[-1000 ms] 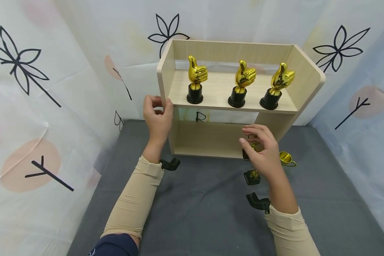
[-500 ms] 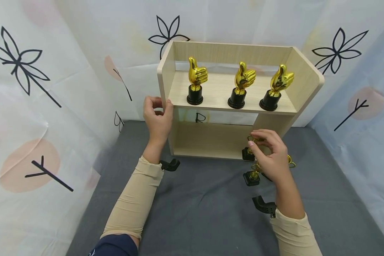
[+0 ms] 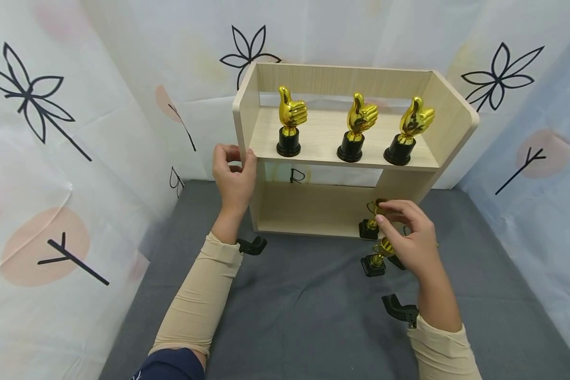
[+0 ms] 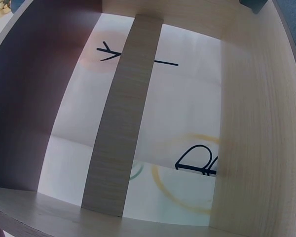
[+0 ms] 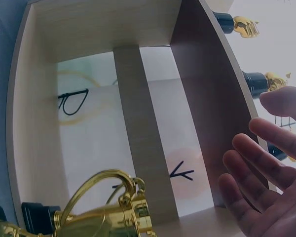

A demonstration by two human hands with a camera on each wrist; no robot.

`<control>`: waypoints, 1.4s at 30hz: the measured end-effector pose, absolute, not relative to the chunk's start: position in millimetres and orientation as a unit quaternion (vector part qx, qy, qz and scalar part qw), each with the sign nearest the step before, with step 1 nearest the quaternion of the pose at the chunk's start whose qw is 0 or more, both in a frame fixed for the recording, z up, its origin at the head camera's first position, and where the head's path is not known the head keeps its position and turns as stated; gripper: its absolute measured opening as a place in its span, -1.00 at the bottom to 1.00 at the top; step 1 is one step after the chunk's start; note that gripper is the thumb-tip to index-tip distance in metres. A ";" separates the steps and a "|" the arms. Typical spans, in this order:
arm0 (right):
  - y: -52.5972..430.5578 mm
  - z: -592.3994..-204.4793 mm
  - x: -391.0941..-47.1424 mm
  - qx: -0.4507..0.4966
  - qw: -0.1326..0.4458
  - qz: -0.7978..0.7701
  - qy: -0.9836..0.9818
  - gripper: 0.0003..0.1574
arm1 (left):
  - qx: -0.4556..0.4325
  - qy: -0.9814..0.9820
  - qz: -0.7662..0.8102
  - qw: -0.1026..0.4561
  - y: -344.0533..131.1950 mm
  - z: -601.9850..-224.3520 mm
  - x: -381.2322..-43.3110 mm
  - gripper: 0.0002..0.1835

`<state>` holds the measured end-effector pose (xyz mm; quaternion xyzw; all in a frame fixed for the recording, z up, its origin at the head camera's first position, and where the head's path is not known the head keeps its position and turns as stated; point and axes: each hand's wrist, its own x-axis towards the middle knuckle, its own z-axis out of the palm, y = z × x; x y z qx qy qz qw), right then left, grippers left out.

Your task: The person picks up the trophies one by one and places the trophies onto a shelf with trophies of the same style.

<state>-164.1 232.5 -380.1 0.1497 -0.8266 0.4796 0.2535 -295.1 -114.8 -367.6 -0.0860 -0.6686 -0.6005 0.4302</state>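
Observation:
My left hand (image 3: 235,174) holds the left side panel of a pale wooden two-tier shelf (image 3: 313,224); some of its fingertips are out of sight. My right hand (image 3: 410,240) is at the shelf's lower right, with relaxed fingers and nothing in its grasp in the right wrist view. Close by its fingertips a gold trophy cup (image 3: 370,226) with a black square base stands on the lower tier, at the right end. Another gold trophy cup (image 3: 374,264) stands on the table in front of the shelf. A further trophy is mostly hidden behind the right hand.
Several gold thumbs-up trophies stand on the upper tier: a left one (image 3: 291,121), a middle one (image 3: 356,126) and a right one (image 3: 408,132). Grey cloth (image 3: 304,316) covers the table. Patterned white fabric (image 3: 123,132) hangs around the back and sides.
My right hand has drawn back from the lower tier, right and towards me, uncovering the cup there and the one in front. The left hand keeps its place.

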 end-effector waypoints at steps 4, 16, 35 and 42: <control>237.3 -381.9 -161.3 0.140 0.240 0.467 -0.840 -0.69 | -0.083 -0.670 -0.599 0.430 -114.8 -368.1 -295.2 -0.78; 250.3 -387.4 -156.9 0.135 0.202 0.433 -0.868 -0.64 | -0.086 -0.672 -0.598 0.429 -115.4 -366.5 -293.8 -0.80; 262.5 -389.1 -148.1 0.120 0.149 0.393 -0.899 -0.53 | -0.092 -0.673 -0.593 0.432 -115.6 -365.6 -292.9 -0.80; 266.2 -390.6 -146.5 0.100 0.111 0.360 -0.921 -0.50 | -0.082 -0.671 -0.603 0.422 -114.3 -365.1 -292.3 -0.80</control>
